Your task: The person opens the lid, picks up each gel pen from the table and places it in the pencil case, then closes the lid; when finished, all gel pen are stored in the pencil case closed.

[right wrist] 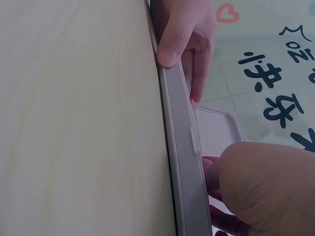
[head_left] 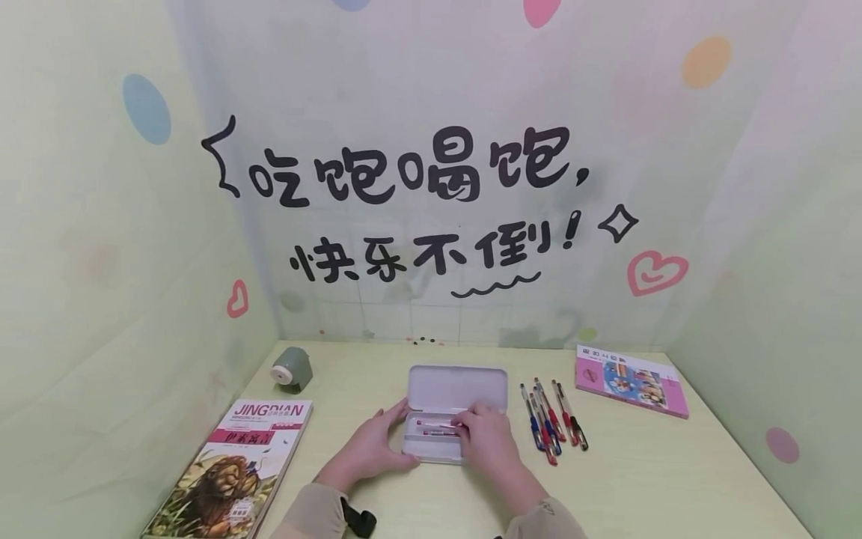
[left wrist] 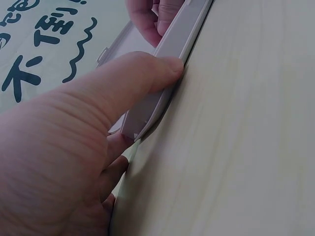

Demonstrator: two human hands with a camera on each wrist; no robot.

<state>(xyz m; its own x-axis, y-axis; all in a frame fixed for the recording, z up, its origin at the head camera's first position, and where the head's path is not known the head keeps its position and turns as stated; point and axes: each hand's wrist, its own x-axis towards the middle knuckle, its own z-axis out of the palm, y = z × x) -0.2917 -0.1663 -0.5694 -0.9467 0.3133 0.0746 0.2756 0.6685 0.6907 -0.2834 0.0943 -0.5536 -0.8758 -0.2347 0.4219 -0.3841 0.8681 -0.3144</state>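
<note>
A pale lilac pencil case (head_left: 431, 451) lies on the table with its lid (head_left: 458, 388) raised at the back. Two slim pens (head_left: 434, 424) with red ends lie lengthwise inside it. My left hand (head_left: 373, 447) holds the case at its left side; in the left wrist view the thumb (left wrist: 147, 69) presses the front wall and the fingers are behind the left corner. My right hand (head_left: 490, 442) reaches over the right half of the case, its fingertips pinching the right end of a pen. The right wrist view hides those fingertips behind the front wall.
Several gel pens (head_left: 548, 419) with blue, red and black caps lie right of the case. A pink-and-white box or book (head_left: 633, 380) is at the back right. A grey pencil sharpener (head_left: 292, 370) stands at the back left, behind a stack of magazines (head_left: 236, 464).
</note>
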